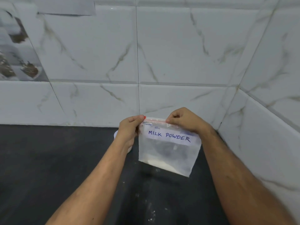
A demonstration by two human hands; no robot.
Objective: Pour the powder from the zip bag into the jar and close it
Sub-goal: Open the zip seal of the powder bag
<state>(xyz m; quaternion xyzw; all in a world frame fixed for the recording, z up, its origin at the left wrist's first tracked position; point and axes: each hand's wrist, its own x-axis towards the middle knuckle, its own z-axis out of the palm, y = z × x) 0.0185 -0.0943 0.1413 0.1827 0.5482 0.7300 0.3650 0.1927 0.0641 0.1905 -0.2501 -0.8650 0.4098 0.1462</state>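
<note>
A clear zip bag point(168, 153) with a white label reading MILK POWDER hangs upright above the black counter. A little white powder lies along its bottom edge. My left hand point(128, 129) pinches the bag's top left corner at the red zip strip. My right hand point(183, 120) pinches the zip strip further right along the top. Behind my left hand, part of a white round object point(115, 134) shows; whether it is the jar or its lid I cannot tell. A dark shape shows through the bag.
The black counter point(56, 168) runs to a marble-tiled wall point(162, 54) at the back and another tiled wall point(267, 127) on the right, forming a corner. White powder specks point(151, 215) lie on the counter near me.
</note>
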